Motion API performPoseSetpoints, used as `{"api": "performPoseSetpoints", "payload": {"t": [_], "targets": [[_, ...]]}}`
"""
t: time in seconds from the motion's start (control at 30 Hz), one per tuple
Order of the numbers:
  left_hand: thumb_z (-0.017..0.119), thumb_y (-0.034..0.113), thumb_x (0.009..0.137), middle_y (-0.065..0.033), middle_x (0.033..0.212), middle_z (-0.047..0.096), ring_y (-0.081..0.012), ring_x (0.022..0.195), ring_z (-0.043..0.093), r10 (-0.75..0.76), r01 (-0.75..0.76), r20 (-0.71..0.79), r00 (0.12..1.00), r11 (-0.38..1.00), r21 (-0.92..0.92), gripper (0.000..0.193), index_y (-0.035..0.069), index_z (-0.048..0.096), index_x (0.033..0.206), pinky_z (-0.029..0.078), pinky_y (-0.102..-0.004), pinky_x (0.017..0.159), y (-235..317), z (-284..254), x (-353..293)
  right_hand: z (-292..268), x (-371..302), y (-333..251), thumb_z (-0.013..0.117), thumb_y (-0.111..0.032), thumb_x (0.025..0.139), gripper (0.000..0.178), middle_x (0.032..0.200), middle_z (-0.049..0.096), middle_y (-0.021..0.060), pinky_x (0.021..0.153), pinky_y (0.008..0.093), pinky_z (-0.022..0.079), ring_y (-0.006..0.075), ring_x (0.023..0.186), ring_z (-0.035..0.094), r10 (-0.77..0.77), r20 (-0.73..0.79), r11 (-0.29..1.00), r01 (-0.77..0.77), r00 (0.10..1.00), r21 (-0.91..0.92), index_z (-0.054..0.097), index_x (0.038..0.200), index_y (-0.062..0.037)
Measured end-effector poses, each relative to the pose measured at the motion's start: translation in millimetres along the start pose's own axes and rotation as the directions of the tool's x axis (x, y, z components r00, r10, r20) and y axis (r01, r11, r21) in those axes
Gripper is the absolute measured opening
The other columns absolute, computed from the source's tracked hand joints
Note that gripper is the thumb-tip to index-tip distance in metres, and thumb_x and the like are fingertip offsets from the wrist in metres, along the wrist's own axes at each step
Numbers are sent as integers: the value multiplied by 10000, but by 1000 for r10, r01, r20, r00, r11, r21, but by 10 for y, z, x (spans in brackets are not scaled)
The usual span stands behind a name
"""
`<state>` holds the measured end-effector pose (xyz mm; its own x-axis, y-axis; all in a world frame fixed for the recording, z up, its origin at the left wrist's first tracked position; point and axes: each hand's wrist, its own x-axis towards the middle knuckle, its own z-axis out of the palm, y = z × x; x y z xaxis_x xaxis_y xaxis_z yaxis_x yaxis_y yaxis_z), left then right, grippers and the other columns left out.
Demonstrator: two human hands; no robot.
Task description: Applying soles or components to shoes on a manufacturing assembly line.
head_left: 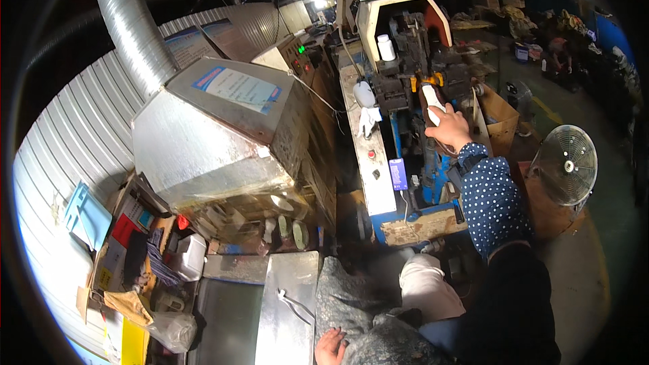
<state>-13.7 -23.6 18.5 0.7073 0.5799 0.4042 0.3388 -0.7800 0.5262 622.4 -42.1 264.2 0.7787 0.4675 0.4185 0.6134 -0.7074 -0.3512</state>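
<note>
Shoe (433,99), just one, is sitting at the front of one machine (392,88). Against one grey cloth (341,297), the left hand (330,347) is resting; whether it is gripping anything, I cannot tell. The right hand (451,128) is holding the shoe's near end, seemingly steadying it near two yellow parts (438,80).

A fisheye camera on the person's head looks forward and down, from near, toward the right hand (451,129) and the machine (395,94).

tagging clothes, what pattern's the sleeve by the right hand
Sleeve: white dots on navy, head view.
</note>
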Motion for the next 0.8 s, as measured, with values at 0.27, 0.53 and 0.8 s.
{"api": "performPoseSetpoints", "payload": {"t": [0.27, 0.53, 0.8], "targets": [[653, 125, 897, -176, 1186, 680, -384, 1093, 632, -7, 7, 15, 1000, 1000, 26, 245, 51, 704, 1125, 487, -477, 946, -139, 86, -99, -56, 451, -72, 686, -424, 691, 775, 1407, 477, 177, 1000, 425, 460, 420, 1157, 544, 73, 116, 997, -73, 991, -3, 510, 1430, -269], [655, 150, 905, -198, 1267, 640, -350, 1121, 632, -383, 435, 253, 888, 879, -197, 311, 51, 677, 1199, 481, -462, 971, 155, -163, 281, -102, 561, -73, 696, -456, 692, 804, 1394, 487, 174, 1017, 435, 448, 413, 1180, 536, 44, 88, 999, -46, 995, 18, 490, 1449, -279], [650, 179, 897, -86, 1156, 641, -279, 1080, 583, 678, -650, -189, 711, 735, 191, 278, 33, 621, 1131, 454, -436, 971, 2064, -1934, 1465, -175, 583, -65, 680, -465, 725, 786, 1430, 475, 154, 1052, 419, 427, 376, 1252, 510, 76, 89, 997, -75, 993, -13, 488, 1459, -256]]}}
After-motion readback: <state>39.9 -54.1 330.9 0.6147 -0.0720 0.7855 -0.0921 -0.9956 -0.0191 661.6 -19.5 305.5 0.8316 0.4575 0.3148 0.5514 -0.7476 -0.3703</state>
